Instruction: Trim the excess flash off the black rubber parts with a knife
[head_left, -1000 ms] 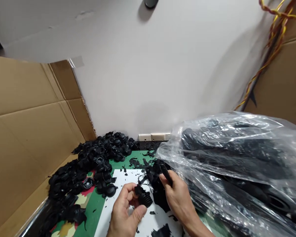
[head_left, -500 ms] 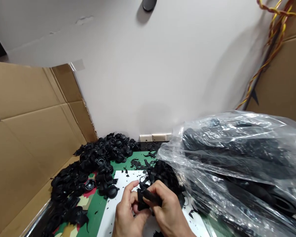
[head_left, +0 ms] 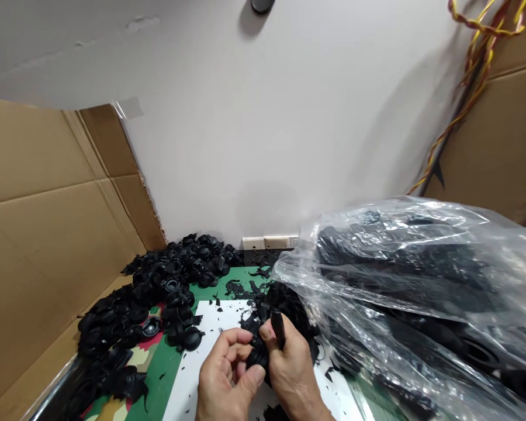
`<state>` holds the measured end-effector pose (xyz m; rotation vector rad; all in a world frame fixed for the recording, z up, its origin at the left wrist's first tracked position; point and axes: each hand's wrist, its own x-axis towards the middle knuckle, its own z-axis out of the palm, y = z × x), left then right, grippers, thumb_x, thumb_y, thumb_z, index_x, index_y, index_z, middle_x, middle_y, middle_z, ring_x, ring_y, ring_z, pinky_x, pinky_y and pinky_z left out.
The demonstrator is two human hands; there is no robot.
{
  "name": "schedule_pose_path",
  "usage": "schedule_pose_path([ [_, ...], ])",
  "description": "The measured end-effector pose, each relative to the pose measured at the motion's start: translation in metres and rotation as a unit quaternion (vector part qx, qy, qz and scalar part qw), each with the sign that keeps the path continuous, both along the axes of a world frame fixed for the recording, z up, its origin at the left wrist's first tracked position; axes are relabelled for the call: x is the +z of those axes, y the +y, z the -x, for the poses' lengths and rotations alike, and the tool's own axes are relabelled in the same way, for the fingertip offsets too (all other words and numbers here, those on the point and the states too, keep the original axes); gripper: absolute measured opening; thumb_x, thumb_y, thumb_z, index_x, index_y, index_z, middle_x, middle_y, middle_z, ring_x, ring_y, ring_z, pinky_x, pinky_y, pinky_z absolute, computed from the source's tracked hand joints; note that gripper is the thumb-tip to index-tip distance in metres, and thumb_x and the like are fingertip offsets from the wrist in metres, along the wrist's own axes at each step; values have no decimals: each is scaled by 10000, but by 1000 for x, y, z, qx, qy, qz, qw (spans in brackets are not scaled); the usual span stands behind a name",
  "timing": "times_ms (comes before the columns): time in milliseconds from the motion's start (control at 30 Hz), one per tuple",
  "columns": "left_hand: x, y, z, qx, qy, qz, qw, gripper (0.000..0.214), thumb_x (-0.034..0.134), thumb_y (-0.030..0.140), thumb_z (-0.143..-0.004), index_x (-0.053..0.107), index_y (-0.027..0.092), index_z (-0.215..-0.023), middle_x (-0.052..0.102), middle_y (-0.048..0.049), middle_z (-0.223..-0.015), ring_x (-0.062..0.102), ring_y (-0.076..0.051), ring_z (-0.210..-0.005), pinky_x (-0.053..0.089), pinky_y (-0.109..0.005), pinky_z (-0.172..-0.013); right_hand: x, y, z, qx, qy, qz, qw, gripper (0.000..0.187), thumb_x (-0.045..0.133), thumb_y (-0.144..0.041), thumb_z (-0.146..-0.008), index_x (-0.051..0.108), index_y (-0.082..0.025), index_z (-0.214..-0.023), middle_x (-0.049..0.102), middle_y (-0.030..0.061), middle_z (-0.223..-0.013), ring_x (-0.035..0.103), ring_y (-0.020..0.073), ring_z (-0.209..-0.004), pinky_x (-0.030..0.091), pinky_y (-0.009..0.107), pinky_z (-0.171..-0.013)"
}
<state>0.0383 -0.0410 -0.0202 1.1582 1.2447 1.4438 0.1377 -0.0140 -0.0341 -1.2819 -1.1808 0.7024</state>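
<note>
My left hand (head_left: 225, 377) is closed on a small black ribbed rubber part (head_left: 258, 355), pinched between thumb and fingers. My right hand (head_left: 294, 369) is wrapped round a dark stick-like tool (head_left: 278, 328), its upper end sticking up past the thumb. The tool's other end is hidden, so its kind cannot be made out. Both hands meet over a white sheet (head_left: 188, 374) sprinkled with black scraps. Just behind the right hand lies a heap of black rubber trimmings (head_left: 289, 301).
Many black rubber parts (head_left: 170, 286) are piled at the left, along a cardboard panel (head_left: 48, 234). A clear plastic bag (head_left: 403, 263) of black pieces fills the right side. A green surface (head_left: 228, 280) lies under the sheet, with a wall (head_left: 263, 146) behind.
The right hand has turned, and the tool in it has swung from slanting sideways to nearly upright. The left hand still grips the rubber part. The whole view has shifted slightly.
</note>
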Motion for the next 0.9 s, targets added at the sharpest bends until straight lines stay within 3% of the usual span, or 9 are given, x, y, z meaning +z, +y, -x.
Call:
schedule_pose_path([
  [200,-1,1,0,-36,-69,2,997,385,813,318,-547,623,179,-853,671,-10,-615,550,-134,-565,416,-226,-550,-3,6,0,-29,-7,5,1000,277,422,-412,-771,432,-238,-556,523,-8,-535,477,168,-514,375,263,-493],
  [400,-9,-13,12,-11,-32,1,999,463,822,391,-520,642,183,-892,653,-3,-605,493,-128,-528,374,-244,-531,-2,27,-48,-125,1,75,989,317,394,-459,-779,520,-208,-632,569,47,-546,534,230,-527,404,325,-509],
  [567,-12,-10,22,9,-28,-19,999,468,812,379,-543,641,182,-931,676,-17,-647,541,-153,-577,400,-249,-560,2,24,-51,-65,-14,52,996,299,474,-455,-744,583,-203,-626,613,35,-566,567,233,-563,432,316,-526],
  [767,-14,-5,26,23,-50,-28,998,448,823,315,-542,644,194,-935,676,2,-665,573,-134,-597,440,-217,-576,2,12,-33,34,4,-7,999,244,518,-301,-734,658,-187,-897,710,75,-879,652,250,-856,505,350,-749],
  [900,-7,-3,26,32,-87,-14,996,454,839,305,-523,649,171,-913,694,-24,-683,587,-126,-583,455,-194,-521,1,8,-30,47,7,11,999,226,534,-334,-769,659,-185,-884,706,65,-825,651,242,-788,513,328,-696],
])
